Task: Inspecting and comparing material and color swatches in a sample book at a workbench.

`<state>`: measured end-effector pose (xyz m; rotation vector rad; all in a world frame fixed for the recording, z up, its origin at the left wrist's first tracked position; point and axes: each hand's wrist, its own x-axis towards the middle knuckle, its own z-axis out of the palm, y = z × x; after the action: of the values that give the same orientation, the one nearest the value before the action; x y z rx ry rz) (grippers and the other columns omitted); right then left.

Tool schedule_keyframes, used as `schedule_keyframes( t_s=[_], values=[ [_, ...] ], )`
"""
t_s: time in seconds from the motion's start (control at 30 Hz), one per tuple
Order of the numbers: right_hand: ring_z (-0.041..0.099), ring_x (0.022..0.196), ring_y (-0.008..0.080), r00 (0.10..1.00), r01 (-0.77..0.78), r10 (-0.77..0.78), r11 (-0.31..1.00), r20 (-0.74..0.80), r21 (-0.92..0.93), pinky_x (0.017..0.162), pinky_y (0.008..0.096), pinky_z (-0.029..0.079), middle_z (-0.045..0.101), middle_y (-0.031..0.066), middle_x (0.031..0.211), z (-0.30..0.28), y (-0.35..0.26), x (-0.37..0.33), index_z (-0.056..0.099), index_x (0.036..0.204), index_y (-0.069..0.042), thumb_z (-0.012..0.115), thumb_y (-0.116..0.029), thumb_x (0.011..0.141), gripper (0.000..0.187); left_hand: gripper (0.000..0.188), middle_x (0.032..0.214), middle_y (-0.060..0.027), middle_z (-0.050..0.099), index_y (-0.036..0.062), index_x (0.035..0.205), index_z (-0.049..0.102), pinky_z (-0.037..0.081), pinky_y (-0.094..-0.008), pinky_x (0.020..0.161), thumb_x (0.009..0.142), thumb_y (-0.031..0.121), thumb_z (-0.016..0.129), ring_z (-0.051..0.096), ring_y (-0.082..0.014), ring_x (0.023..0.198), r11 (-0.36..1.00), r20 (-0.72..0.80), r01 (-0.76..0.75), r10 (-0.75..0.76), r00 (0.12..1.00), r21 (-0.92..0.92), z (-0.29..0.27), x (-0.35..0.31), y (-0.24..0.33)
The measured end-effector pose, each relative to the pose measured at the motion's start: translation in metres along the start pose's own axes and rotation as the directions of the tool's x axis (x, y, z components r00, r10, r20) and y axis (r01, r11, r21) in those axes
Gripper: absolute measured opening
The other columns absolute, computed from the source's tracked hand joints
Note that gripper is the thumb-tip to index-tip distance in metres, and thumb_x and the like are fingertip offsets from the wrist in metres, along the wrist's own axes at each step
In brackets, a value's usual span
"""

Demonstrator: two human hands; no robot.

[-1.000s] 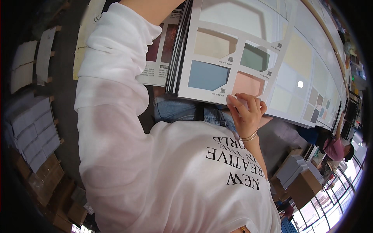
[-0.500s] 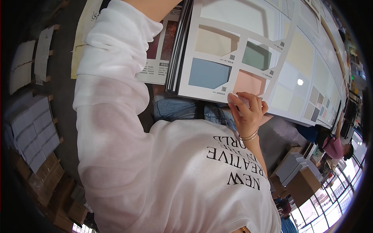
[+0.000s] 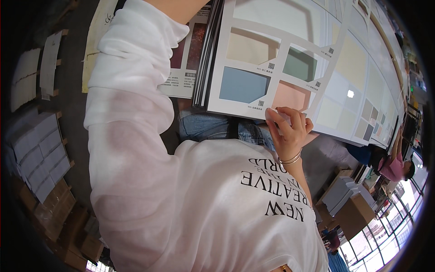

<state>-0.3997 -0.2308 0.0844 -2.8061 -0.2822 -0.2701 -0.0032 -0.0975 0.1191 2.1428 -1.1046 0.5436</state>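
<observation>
1. One right hand (image 3: 291, 136) has its fingertips at the near edge of the frame (image 3: 226, 107), right of centre (pinching or merely resting, I cannot tell).
2. No left hand is in view, only its sleeve (image 3: 127, 68), so I cannot tell its grip.
3. The step looks like steadying the frame over its colours; shifting it would call for a sure hold on that near edge.
4. Five colours show clearly through it: blue (image 3: 244, 85) at the near left corner, pink (image 3: 291, 96) by the fingers, beige (image 3: 251, 46) and green (image 3: 299, 63) beyond, one large pale panel (image 3: 272, 18) farthest.
5. One leaflet (image 3: 181, 90) lies past the left edge; one co-worker (image 3: 392, 168) is far right.
</observation>
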Motion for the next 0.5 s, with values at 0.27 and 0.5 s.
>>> schedule_keyframes(
  t_s=[0.27,0.5],
  values=[
    [0.058,0.092,0.014,1.0,-0.001,0.001,1.0,0.0,-0.005,0.085,0.0374,0.029,0.064,-0.0049,0.1,0.0005,-0.0004,-0.0001,0.074,0.101,-0.025,0.08,-0.016,0.071,0.032,0.024,0.09,-0.013,0.07,0.0081,0.087,0.074,0.052,-0.0411,0.081,0.072,0.025,0.079,0.066,-0.0314,0.09,1.0,0.002,-0.004,0.004,1.0,0.017,0.0005,-0.0003,0.0006],
    [0.057,0.092,0.0137,1.0,-0.021,0.021,1.0,0.021,-0.012,0.085,0.0372,0.029,0.064,-0.0051,0.101,-0.002,-0.0029,0.0003,0.073,0.101,-0.026,0.08,-0.017,0.072,0.031,0.023,0.091,-0.0126,0.07,0.0081,0.087,0.074,0.052,-0.0407,0.081,0.072,0.025,0.079,0.066,-0.0311,0.09,1.0,0.004,-0.008,0.008,1.0,0.017,0.001,-0.0001,0.0018]
  ],
)
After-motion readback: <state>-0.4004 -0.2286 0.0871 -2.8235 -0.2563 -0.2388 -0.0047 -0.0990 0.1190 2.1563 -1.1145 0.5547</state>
